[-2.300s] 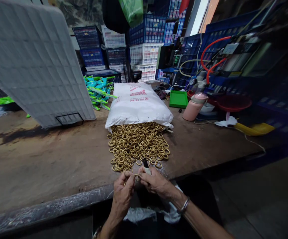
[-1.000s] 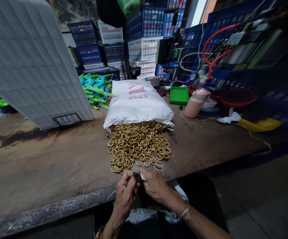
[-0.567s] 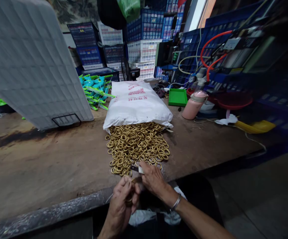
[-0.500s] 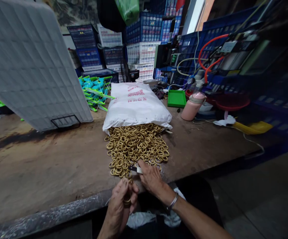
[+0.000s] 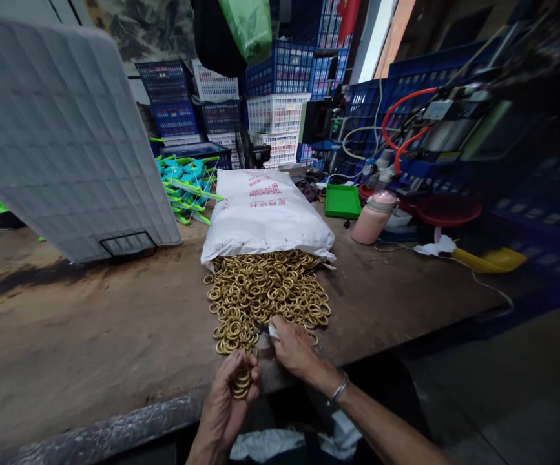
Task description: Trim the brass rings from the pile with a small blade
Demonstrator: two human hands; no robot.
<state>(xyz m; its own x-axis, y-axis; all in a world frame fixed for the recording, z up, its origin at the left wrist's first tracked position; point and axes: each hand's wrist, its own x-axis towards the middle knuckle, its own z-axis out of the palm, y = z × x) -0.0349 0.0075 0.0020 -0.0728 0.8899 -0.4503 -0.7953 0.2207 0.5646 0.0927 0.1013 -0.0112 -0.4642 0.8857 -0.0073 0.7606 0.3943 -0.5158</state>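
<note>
Head view: left grip (image 5: 224,394) holds a ring stack (image 5: 240,385), long axis forward; right grip (image 5: 293,347), a leftward-slanting pale tool (image 5: 273,331).

On the tabletop (image 5: 115,323), back from its near edge, a white sack (image 5: 270,229) bore red print: a QR-type code (image 5: 265,191) with lines of Chinese characters (image 5: 267,203) above and below. The wording was too small and blurred for certain reading. Small yellow labels (image 5: 164,75) on stacked crates (image 5: 280,115) beyond the tabletop were illegible.
</note>
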